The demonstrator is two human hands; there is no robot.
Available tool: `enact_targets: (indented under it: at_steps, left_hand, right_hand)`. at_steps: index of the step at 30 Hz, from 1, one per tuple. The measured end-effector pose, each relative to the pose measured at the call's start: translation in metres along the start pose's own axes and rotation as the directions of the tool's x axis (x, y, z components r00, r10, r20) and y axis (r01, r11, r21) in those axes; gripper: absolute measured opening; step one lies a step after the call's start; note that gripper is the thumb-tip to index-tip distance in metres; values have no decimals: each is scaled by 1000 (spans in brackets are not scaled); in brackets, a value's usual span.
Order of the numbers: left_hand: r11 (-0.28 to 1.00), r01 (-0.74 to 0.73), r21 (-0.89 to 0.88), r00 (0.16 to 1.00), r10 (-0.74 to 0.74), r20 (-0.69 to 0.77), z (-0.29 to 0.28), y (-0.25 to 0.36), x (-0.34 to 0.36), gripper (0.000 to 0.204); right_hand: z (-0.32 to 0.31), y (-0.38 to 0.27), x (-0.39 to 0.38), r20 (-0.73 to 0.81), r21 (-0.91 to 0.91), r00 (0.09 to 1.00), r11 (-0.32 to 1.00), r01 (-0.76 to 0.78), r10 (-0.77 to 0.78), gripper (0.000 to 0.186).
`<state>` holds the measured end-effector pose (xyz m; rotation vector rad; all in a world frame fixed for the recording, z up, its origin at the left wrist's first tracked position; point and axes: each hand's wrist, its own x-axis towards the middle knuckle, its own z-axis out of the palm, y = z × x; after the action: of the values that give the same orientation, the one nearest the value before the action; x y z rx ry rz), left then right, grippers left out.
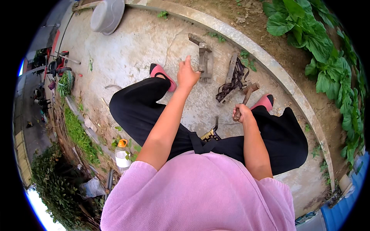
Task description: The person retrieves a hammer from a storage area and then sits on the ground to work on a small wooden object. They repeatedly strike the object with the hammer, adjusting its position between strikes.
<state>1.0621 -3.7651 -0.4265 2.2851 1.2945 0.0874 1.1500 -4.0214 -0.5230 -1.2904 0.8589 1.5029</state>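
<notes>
Clearly, the right hand (241, 112) is closed round the handle of the hammer (248, 95), its head near the straps (234, 80) and the right shoe (263, 102). The left hand (187, 75) is by the left side of the wooden frame (205, 59) on the concrete (135, 50), one finger stretched out; whether it grips anything, I cannot tell. A stray blow could catch those fingers, being so close to the frame. With no clamp visible, the frame might skid if struck; loose straps could snag the hammer.
</notes>
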Motion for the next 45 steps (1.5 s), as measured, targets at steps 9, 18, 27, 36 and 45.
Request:
enact_targets:
  at_steps: [9, 18, 27, 36, 45]
  left_hand:
    - [636, 223, -738, 921, -386, -55, 48, -10, -38, 105]
    - [715, 303, -630, 685, -623, -377, 49, 25, 16, 85]
    - [750, 128, -649, 972, -226, -69, 9, -68, 36, 45]
    - [522, 311, -794, 950, -179, 255, -5, -51, 21, 49]
    - [293, 558, -777, 829, -244, 503, 18, -74, -7, 54]
  right_hand:
    - [-1, 3, 7, 20, 17, 999, 999, 35, -35, 9]
    - [4, -4, -6, 35, 41, 999, 999, -17, 16, 10]
    - [12, -5, 0, 64, 144, 998, 990, 0, -9, 9]
    - [11, -10, -4, 90, 140, 996, 990, 14, -27, 12]
    - [11, -9, 2, 62, 133, 995, 989, 70, -79, 19]
